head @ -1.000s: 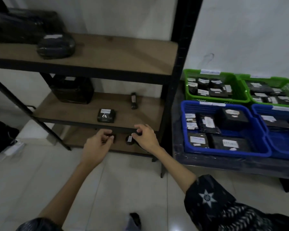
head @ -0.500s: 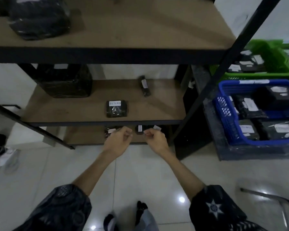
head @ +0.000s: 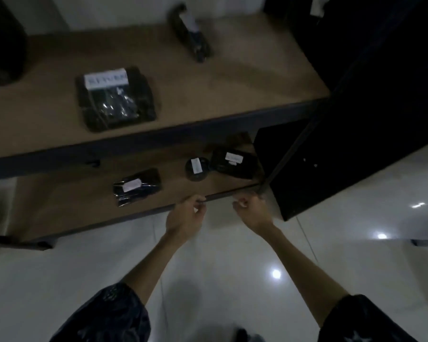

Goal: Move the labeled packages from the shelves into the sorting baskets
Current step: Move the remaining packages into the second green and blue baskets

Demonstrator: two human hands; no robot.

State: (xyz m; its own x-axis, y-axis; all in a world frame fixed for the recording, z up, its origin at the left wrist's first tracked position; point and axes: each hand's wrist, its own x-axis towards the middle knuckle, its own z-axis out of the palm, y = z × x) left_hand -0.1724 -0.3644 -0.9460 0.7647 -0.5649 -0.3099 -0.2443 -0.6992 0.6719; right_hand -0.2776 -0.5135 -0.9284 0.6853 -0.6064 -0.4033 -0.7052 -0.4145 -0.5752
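Left grip (head: 187,215), right grip (head: 251,211) seemingly empty; near bottom shelf (head: 72,206).

"RETURN" on middle-shelf package (head: 116,99)

A storeroom: labelled black packages (head: 116,99) on metal-framed shelves (head: 158,134)

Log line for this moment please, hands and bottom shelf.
left hand: empty, loosely curled | right hand: empty, loosely curled | bottom shelf: three labeled packages untouched | phase: reaching
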